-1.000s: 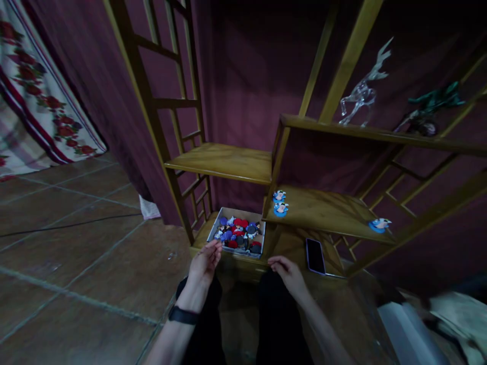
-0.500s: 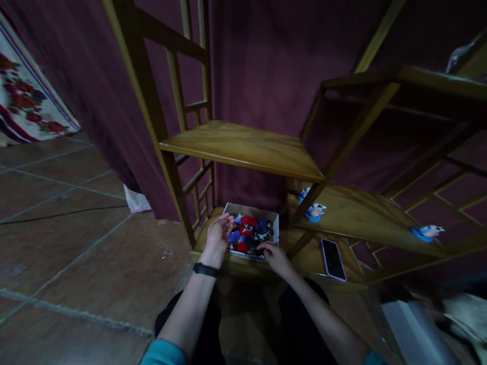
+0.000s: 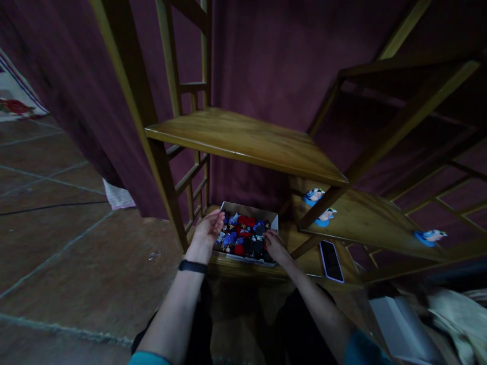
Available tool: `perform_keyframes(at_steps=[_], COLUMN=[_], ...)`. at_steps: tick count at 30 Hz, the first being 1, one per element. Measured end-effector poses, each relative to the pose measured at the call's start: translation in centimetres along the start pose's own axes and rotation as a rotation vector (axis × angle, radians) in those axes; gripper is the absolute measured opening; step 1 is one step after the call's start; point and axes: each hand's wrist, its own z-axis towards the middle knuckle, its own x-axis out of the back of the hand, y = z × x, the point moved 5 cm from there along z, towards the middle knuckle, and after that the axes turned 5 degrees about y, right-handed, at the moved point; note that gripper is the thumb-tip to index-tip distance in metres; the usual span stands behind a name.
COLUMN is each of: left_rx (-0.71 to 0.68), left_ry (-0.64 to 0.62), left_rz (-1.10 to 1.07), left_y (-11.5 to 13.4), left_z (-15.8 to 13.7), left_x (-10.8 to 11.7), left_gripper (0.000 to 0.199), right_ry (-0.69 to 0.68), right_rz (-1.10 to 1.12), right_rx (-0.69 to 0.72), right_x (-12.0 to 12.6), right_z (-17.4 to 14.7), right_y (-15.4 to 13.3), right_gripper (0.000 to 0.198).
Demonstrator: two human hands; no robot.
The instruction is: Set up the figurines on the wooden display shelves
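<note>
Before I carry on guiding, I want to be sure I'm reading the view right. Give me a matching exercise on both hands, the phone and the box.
1. Left hand
2. Right hand
3. Phone
4. Box

A. Dark, with a light purple edge
B. Fingers at the box's right side
C. Holds red, blue and black pieces
D. Has a dark band at its wrist

Pairs: 1-D, 2-B, 3-A, 4-C

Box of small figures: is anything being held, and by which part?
No hold shows in the left hand, by the box. The right hand has its fingers at the figures; whether they grip one, or where, cannot be told.
</note>
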Motion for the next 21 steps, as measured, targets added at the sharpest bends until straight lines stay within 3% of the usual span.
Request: perform_keyframes(at_steps=[9,14,21], left_rx=[0.043,0.034,0.016], left_ry=[-0.004,-0.016,-0.032], left_rz=[0.034,0.044,0.053], left_y=[-1.0,-0.6,-0.5], left_z=[0.9,1.0,0.3], left_x=[-0.5,-0.4,-0.4], left_gripper=[0.019,0.02,0.02], right_ry=[0.006,0.047,-0.131], right_rz=[-0.112,-0.066,0.01], right_rx=[-0.035,-0.015,0.085], right_x=[-0.7,-0.7,-0.1], right_z=[3.1,1.0,-1.5], right_y=[-1.7,-1.9,-2.4], right_gripper=[0.047,0.048,0.046])
